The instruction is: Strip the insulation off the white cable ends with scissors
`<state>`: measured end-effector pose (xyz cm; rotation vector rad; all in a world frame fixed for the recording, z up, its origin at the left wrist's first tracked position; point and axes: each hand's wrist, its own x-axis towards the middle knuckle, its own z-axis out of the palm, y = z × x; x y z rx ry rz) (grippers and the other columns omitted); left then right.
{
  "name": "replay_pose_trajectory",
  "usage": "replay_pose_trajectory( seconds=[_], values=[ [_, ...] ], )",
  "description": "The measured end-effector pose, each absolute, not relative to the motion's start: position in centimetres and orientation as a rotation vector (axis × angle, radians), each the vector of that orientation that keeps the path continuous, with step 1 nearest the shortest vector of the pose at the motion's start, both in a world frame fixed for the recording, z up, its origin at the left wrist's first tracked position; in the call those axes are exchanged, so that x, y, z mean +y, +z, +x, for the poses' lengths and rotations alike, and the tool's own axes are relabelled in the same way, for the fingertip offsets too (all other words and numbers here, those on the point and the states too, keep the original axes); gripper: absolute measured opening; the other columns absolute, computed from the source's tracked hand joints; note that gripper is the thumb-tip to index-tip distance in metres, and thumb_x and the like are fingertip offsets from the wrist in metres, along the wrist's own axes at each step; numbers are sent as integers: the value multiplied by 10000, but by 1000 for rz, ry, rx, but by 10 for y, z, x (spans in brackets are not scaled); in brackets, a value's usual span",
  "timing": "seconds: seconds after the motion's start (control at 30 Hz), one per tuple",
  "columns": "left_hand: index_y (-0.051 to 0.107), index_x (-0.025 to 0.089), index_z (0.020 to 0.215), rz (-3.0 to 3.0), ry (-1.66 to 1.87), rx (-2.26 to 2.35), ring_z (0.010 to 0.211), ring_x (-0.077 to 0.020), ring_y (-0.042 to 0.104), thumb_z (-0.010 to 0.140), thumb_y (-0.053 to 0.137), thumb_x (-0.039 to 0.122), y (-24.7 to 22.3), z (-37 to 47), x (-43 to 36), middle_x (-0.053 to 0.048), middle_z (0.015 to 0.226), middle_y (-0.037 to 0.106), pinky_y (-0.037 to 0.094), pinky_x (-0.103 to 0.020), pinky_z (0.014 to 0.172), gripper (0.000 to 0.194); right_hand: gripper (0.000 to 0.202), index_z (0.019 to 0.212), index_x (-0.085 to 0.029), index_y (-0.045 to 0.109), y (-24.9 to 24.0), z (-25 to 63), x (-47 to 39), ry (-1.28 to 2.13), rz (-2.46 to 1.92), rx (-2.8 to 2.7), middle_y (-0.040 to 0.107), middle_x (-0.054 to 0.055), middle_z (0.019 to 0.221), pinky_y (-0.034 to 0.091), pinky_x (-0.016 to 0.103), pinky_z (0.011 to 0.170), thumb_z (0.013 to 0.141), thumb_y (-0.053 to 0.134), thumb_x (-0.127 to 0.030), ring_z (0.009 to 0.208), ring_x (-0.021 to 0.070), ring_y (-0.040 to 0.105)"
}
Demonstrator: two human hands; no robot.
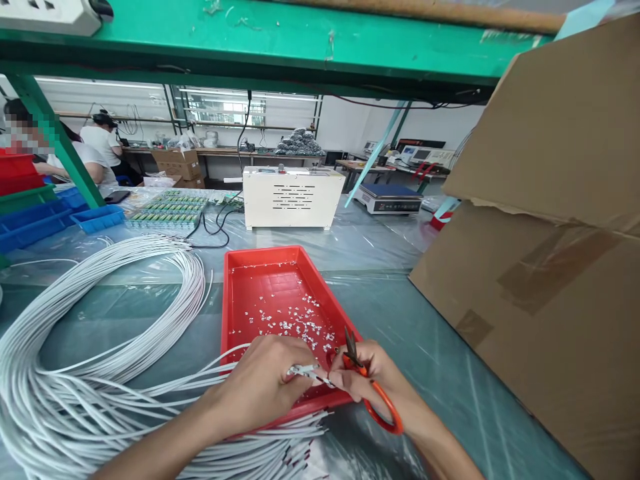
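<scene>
Over the near end of a red tray (pixel 263 280), my left hand (pixel 273 377) is closed round the end of a white cable, whose silvery tip (pixel 307 372) sticks out to the right. My right hand (pixel 367 377) pinches at that tip with thumb and finger and also holds orange-handled scissors (pixel 385 410), blades pointing up and slightly apart. Small silvery scraps (pixel 300 323) are scattered in the tray. A large coil of white cables (pixel 115 257) lies at the left, with many cable ends (pixel 300 433) spread below my hands.
A tall cardboard box (pixel 540 320) stands at the right. Behind the tray are a cream metal machine (pixel 293 199) and a scale (pixel 387 199). Blue bins (pixel 97 219) and trays of green parts (pixel 170 210) sit back left. A green shelf beam (pixel 300 37) crosses overhead. People sit at far left.
</scene>
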<state>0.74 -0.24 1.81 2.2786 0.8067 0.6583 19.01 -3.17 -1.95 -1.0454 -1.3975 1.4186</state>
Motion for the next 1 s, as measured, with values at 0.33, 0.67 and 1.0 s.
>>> replay_pose_trajectory(
  seconds=[0.33,0.67,1.0],
  values=[
    [688,174,819,2048,908,926,697,-153,617,795,522,128,7,13,-6,-24,764,692,449,-236,655,174,212,558,-160,514,-38,176,-24,1749,-796,-978,268,-102,399,178,221,425,686,591,-310,394,61,215],
    [687,161,780,1819,863,1007,640,-158,589,795,543,245,9,13,-2,-24,704,690,425,-222,593,168,222,575,-167,549,-31,182,-27,1146,-1150,-1226,373,-64,437,244,212,440,713,608,-330,431,83,312],
    [652,126,655,1566,701,804,552,-111,480,777,582,274,21,8,8,-15,585,644,340,-217,577,205,169,636,-171,642,-36,189,-20,512,-1505,-1413,542,-6,562,389,219,541,707,634,-325,570,144,495]
  ],
)
